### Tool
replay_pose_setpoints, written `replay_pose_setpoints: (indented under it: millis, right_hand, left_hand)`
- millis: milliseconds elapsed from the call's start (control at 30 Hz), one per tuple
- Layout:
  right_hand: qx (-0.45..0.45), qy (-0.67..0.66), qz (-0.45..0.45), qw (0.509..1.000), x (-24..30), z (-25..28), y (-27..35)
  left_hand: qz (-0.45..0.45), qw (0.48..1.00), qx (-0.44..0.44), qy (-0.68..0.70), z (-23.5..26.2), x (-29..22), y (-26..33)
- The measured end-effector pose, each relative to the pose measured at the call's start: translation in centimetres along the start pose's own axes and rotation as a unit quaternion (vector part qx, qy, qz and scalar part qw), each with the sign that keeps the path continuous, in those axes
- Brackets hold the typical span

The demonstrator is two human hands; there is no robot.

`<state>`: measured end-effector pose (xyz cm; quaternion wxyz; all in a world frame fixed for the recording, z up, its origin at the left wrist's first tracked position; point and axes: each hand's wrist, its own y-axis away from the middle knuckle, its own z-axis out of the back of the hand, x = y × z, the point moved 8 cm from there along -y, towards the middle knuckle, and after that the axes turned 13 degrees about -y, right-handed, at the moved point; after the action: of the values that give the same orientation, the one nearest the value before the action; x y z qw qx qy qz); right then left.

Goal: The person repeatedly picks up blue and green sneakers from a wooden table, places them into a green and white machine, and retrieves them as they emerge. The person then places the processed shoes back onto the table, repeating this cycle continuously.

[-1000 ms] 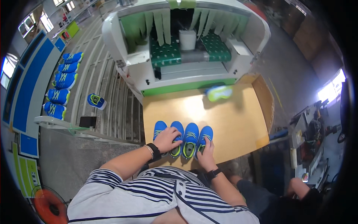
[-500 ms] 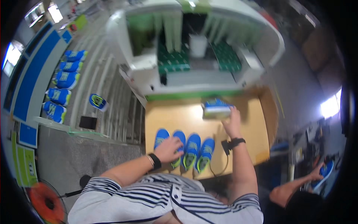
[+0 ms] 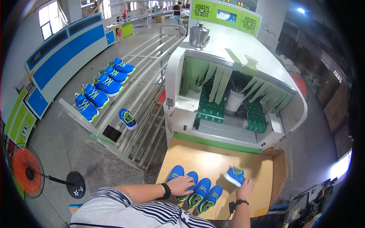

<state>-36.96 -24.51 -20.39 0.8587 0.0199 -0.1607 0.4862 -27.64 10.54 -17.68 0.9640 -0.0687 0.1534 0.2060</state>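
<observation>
The right hand (image 3: 245, 187) grasps by one end a blue shoe with white sole (image 3: 236, 174), tilted, on or just above the light-brown table (image 3: 207, 155). The left hand (image 3: 181, 185) lies, fingers bent, upon the second of four blue shoes with yellow-green laces (image 3: 202, 189), standing side by side; whether it grips, I cannot tell.

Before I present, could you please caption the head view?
Right hand holds a blue shoe; left hand touches one of four.

The shoes (image 3: 204, 185) are blue and lime, the belt (image 3: 210, 114) speckled green.
</observation>
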Motion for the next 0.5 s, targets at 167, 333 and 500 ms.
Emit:
replay_pose_setpoints:
  millis: [167, 333, 500]
  right_hand:
    - [-0.021, -0.122, 0.023, 0.992, -6.3, 1.0, 10.6]
    - [-0.006, -0.535, -0.252, 0.806, -11.1, -3.0, 14.1]
    - [-0.179, -0.386, -0.179, 0.887, -5.8, -5.3, 14.0]
  left_hand:
    - [0.002, 1.0, -0.001, 0.0, -0.1, -0.3, -0.1]
    - [0.006, 1.0, -0.001, -0.012, 0.0, -0.4, -0.1]
    - [-0.01, 0.999, -0.033, -0.027, -0.4, -0.8, -0.4]
